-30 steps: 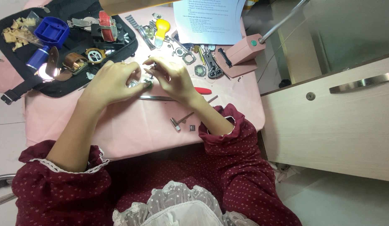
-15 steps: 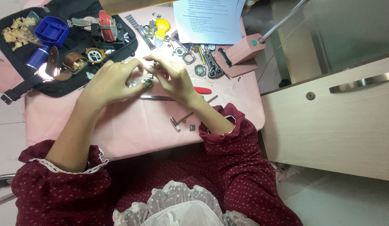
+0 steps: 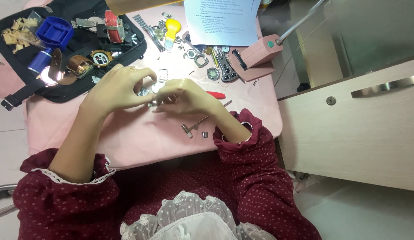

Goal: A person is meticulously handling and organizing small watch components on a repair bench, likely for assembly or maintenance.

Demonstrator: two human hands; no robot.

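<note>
We pinch a small metal watch part [image 3: 150,92] between both hands, left hand [image 3: 115,86] and right hand [image 3: 184,95] in narrow grips above the pink worktop [image 3: 127,133]; fitting it calls for steady fingertips.

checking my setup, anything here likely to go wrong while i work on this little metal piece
The small metal part is pinched between left hand and right hand above the pink table; it could slip and vanish among the loose watch parts. The small hammer lies near the table's front edge by your sleeve and could get knocked off.
</note>
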